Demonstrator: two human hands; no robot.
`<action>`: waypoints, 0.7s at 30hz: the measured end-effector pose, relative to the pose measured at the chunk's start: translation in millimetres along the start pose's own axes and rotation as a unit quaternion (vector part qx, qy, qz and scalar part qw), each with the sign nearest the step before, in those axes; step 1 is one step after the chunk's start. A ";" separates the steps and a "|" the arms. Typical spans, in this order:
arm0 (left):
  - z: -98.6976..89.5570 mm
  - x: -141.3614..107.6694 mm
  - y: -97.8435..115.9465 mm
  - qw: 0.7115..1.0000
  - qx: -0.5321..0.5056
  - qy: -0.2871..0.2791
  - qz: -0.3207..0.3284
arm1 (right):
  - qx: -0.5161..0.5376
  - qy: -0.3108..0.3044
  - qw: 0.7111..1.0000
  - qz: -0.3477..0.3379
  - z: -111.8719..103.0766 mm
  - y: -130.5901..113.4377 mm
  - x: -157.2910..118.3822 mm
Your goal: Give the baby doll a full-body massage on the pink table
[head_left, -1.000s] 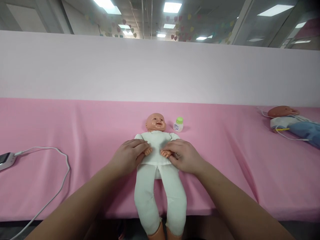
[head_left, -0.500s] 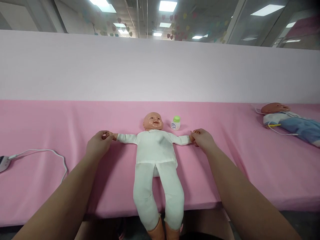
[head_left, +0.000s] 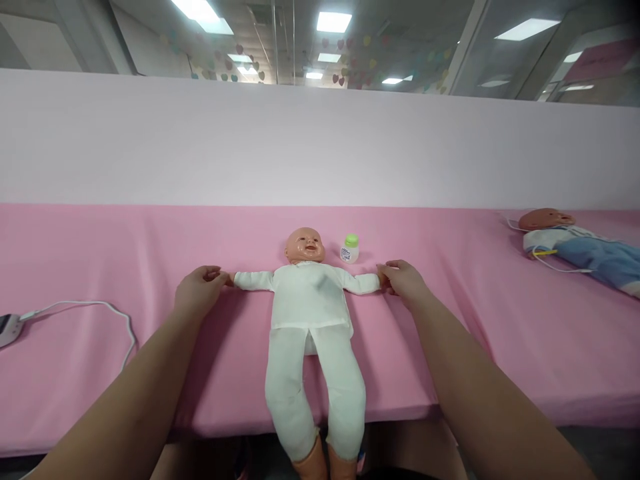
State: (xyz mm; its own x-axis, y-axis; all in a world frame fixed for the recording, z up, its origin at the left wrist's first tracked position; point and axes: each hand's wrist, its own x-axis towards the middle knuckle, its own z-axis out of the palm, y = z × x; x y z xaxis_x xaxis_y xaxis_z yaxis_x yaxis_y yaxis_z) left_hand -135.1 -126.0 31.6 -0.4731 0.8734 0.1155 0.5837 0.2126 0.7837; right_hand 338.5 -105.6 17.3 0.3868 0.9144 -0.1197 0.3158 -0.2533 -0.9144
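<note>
A baby doll [head_left: 311, 297] in a white top and white trousers lies on its back, arms stretched out sideways, its feet hanging past the front edge of the pink-covered table [head_left: 500, 333]. My left hand [head_left: 200, 288] is closed around the doll's hand at the left of the view. On the other side, my right hand [head_left: 401, 280] pinches the doll's other hand. My fingers largely cover both doll hands. Close to the doll's head, on the right, stands a small jar [head_left: 349, 249] with a green lid.
A second doll [head_left: 595, 250] in blue and white clothes lies at the far right, with thin white tubing and a yellow piece on it. A white power strip [head_left: 9, 330] with a white cable [head_left: 100, 303] lies at the left. Behind the table rises a white partition [head_left: 320, 143].
Both hands stay at the doll's hands, with only slight shifts of the fingers. The whole view has tipped a little, so things sit slightly lower. The doll keeps its pose.
</note>
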 end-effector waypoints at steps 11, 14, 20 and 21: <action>26.5 -46.3 40.7 0.911 -0.393 -0.093 0.081 | 0.203 -0.079 0.958 -0.187 26.7 -25.5 -45.2; 33.8 -72.7 52.0 0.935 -0.288 -0.092 0.185 | 0.094 -0.127 0.938 -0.309 34.1 -31.2 -69.2; 40.9 -90.4 56.9 0.867 0.002 -0.121 0.484 | -0.140 -0.197 0.793 -0.559 45.7 -38.7 -98.4; 40.8 -88.7 56.4 0.848 0.028 -0.123 0.516 | -0.177 -0.198 0.772 -0.577 47.2 -39.0 -100.9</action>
State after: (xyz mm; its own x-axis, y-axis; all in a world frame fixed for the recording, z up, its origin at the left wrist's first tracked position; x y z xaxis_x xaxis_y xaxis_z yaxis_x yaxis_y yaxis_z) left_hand -33.2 -173.6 40.6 0.4551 0.6707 0.5857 0.6364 -0.7051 0.3128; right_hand 246.3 -173.1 46.8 -0.6029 0.6030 0.5224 0.4968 0.7961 -0.3455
